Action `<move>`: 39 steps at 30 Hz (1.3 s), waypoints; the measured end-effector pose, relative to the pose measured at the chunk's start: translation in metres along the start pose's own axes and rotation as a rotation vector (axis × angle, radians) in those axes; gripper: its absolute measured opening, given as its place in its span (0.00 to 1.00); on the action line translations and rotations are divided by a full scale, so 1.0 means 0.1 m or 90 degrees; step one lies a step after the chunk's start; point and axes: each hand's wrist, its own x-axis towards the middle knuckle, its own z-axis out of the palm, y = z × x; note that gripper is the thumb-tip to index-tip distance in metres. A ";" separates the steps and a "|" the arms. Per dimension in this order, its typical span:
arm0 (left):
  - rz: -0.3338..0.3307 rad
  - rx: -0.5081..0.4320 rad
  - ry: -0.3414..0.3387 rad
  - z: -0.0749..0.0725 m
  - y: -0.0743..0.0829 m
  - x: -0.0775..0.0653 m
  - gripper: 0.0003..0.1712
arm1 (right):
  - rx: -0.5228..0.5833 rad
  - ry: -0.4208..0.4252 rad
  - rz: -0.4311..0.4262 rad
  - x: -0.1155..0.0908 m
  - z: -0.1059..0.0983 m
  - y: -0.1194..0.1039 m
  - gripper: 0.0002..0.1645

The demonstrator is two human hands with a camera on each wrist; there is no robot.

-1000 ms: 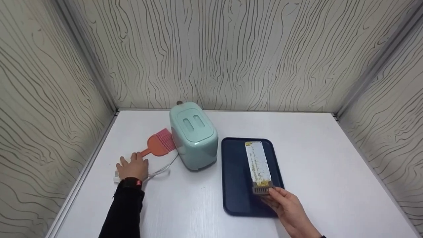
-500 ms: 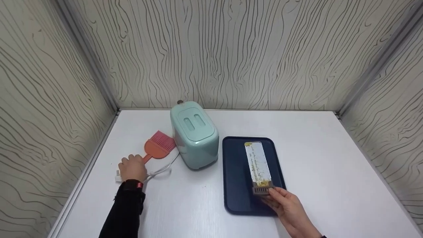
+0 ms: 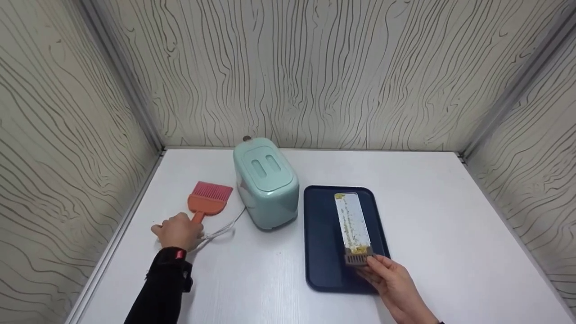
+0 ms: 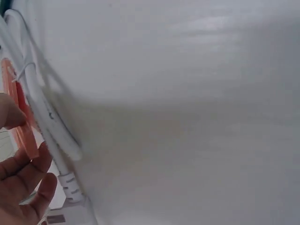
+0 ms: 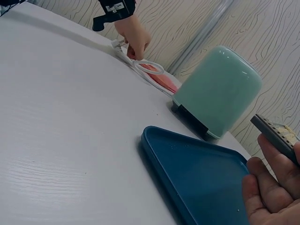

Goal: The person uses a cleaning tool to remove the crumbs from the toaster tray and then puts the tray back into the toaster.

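My left hand (image 3: 178, 231) pinches the orange handle of a pastry brush (image 3: 207, 204), whose pink bristles point away toward the back. In the left wrist view the thumb and fingers close on the end of the brush handle (image 4: 28, 138). My right hand (image 3: 393, 279) grips a toaster crumb tray (image 3: 353, 222) by its grey slotted end. Yellow crumbs are scattered over the tray's pale metal surface, thickest at the two ends. It is held above a dark blue serving tray (image 3: 321, 265). Between the hands, farther back, stands a mint-green toaster (image 3: 267, 180).
A white power cord (image 3: 222, 230) runs from the toaster past my left hand; its plug (image 4: 70, 206) lies beside the fingers. Patterned panels (image 3: 288, 72) wall the white table (image 3: 432, 202) at the back and both sides.
My left hand has closed on the brush handle and turned the brush, so its bristles swing from beside the toaster toward the back left. The right hand stays nearly still.
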 end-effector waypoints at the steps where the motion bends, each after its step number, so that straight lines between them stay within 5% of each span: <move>1: -0.004 -0.015 0.002 -0.03 0.01 -0.01 0.15 | -0.001 -0.003 -0.001 0.00 0.00 0.00 0.08; 8: -0.090 -0.181 -0.001 -0.21 0.01 -0.10 0.25 | 0.006 -0.002 -0.005 -0.01 -0.01 0.01 0.08; 16: -0.118 -0.388 0.117 -0.51 -0.04 -0.28 0.20 | 0.010 -0.004 -0.003 -0.03 -0.02 -0.01 0.10; 20: -0.099 -0.376 0.186 -0.71 -0.03 -0.40 0.20 | 0.010 0.002 -0.004 -0.04 -0.03 -0.01 0.10; 30: 0.046 -0.275 0.382 -1.12 0.05 -0.86 0.14 | 0.011 0.011 -0.004 -0.05 -0.04 -0.05 0.11; 34: 0.055 -0.320 0.377 -1.21 0.10 -1.02 0.13 | 0.014 0.012 -0.003 -0.06 -0.05 -0.05 0.11; 39: 0.001 -0.411 0.313 -1.23 0.19 -1.22 0.14 | 0.016 0.016 0.001 -0.05 -0.06 -0.06 0.10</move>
